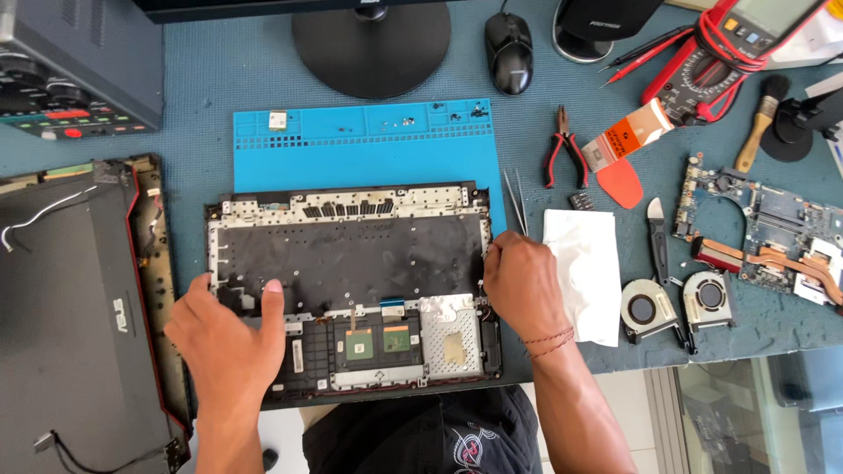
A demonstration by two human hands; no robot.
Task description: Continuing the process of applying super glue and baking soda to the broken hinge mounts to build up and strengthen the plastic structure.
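Note:
An opened laptop base shell [351,254], stripped of its board, lies face down on a blue work mat [369,140]. My left hand [230,338] rests flat on the shell's lower left corner, fingers spread. At the shell's right edge my right hand [522,281] has its fingers curled closed against the frame; I cannot see anything in them. Small green boards [378,341] and a silver plate [450,338] sit in the shell's lower half.
A laptop lid [79,307] lies at left. Right of the shell are tweezers [516,200], a white cloth [584,268], two fans [676,303], a motherboard [773,233], pliers [562,154], a multimeter [729,53] and a brush [760,118]. A monitor stand [371,44] and mouse [509,51] sit behind.

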